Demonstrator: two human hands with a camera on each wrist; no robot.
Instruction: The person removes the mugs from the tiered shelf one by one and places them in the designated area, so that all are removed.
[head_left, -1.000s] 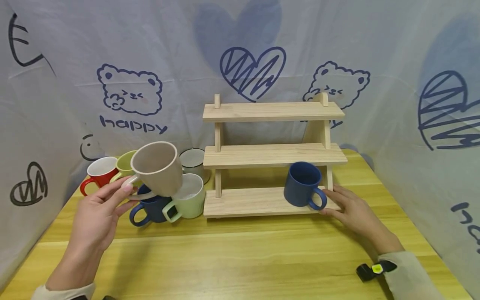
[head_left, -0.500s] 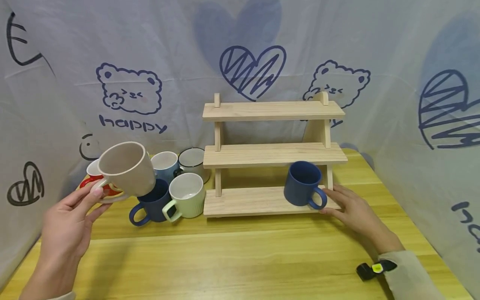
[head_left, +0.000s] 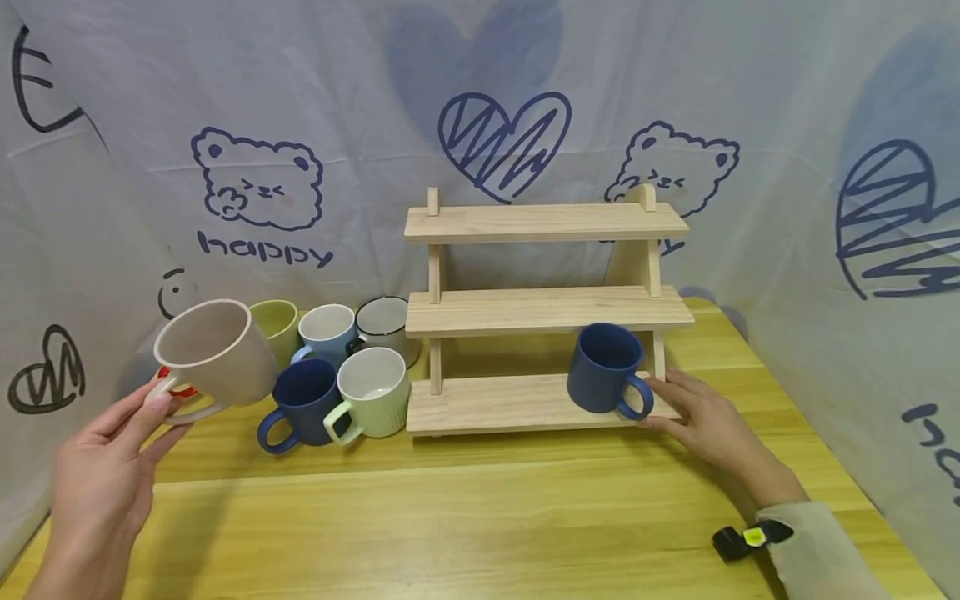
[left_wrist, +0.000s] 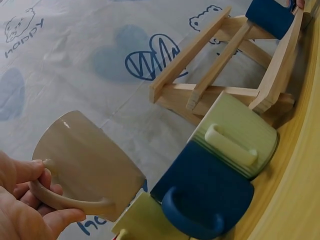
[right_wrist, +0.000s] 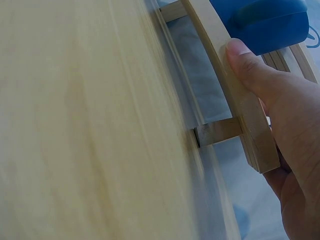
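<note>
My left hand (head_left: pixel 105 475) pinches the handle of a beige mug (head_left: pixel 225 358), holding it raised and slightly tilted at the left, in front of a mostly hidden red mug (head_left: pixel 180 385). In the left wrist view the mug (left_wrist: pixel 85 160) hangs beside a green mug (left_wrist: pixel 150 217). At the right, my right hand (head_left: pixel 708 425) grips the end of the bottom board of a three-tier wooden shelf (head_left: pixel 495 404), thumb on the board (right_wrist: pixel 235 95). A dark blue mug (head_left: pixel 603 371) stands on that board near the hand, its handle towards the fingers.
Left of the shelf stand another dark blue mug (head_left: pixel 306 404), a pale green mug (head_left: pixel 375 392), a light blue mug (head_left: pixel 327 329), an olive green mug (head_left: pixel 276 325) and a grey mug with a dark rim (head_left: pixel 386 325). A printed cloth (head_left: pixel 360 125) hangs behind the wooden table (head_left: pixel 450 525).
My left hand has carried the beige mug left and slightly lower, uncovering the light blue and olive green mugs while covering the red one. The right hand and the shelf have stayed still.
</note>
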